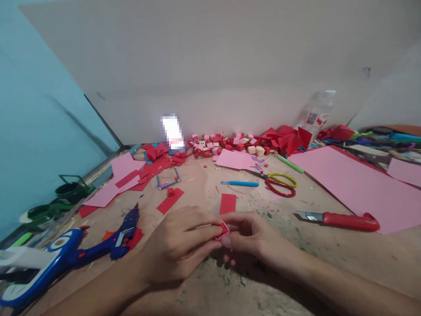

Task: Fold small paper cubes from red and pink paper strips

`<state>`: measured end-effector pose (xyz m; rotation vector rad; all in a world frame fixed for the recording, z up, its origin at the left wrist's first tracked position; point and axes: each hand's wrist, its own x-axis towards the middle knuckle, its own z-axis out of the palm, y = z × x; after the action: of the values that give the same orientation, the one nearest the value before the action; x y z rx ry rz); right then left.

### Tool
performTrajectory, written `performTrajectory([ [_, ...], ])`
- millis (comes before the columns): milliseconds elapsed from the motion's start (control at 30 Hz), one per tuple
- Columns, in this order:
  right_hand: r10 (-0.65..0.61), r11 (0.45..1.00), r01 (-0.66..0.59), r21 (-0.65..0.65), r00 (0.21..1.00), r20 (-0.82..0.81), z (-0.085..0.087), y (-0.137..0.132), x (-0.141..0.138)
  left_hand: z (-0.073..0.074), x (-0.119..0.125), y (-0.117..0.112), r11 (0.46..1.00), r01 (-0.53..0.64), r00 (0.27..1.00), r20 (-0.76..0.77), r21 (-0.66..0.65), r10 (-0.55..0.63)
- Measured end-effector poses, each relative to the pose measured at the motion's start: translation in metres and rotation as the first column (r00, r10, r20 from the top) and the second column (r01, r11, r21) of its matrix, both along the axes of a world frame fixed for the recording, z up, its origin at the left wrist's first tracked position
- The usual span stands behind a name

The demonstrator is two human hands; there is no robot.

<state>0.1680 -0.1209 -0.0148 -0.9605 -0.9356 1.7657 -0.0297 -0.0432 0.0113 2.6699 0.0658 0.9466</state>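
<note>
Between my fingertips is a small folded red paper piece (224, 230) with pale edges. My left hand (184, 241) pinches it from the left, and my right hand (245, 235) grips its right side with thumb and fingers. Just beyond the hands lies a red paper strip (228, 203). To the left, another red strip (171, 201) has a tiny red paper cube (170, 192) at its upper edge. The fingers partly cover the folded piece, so its full shape is hidden.
A blue glue gun (123, 239) lies left, a red-handled cutter (350, 220) right. Scissors (281, 183) and a blue pen-like tool (240, 184) lie ahead. Several small paper cubes (226, 142) line the back, near a lit phone (173, 131), a bottle (317, 114) and pink sheets (355, 184).
</note>
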Motion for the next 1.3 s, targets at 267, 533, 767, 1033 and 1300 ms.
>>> performTrajectory([
  [267,0.002,1.0,-0.002,0.017,1.0,-0.017,0.004,0.002,0.001,-0.008,-0.005,0.002,0.997,-0.029,0.999,0.024,0.067,0.027],
  [533,-0.013,1.0,0.014,0.017,0.997,-0.071,-0.004,0.005,-0.002,-0.008,-0.004,0.002,0.994,-0.013,1.0,-0.001,0.113,0.014],
  [767,-0.056,0.998,0.056,-0.008,0.998,-0.017,-0.006,0.006,-0.003,-0.01,-0.002,0.003,0.993,0.008,1.0,-0.016,0.121,-0.006],
  [1033,-0.066,0.997,0.065,-0.038,0.998,-0.024,-0.004,0.005,-0.004,-0.01,-0.002,0.0,0.994,0.006,1.0,-0.017,0.11,-0.004],
  [1300,-0.072,0.997,0.072,-0.018,0.997,-0.04,-0.005,0.006,-0.003,-0.013,-0.002,0.001,0.994,-0.014,1.0,-0.005,0.112,0.014],
])
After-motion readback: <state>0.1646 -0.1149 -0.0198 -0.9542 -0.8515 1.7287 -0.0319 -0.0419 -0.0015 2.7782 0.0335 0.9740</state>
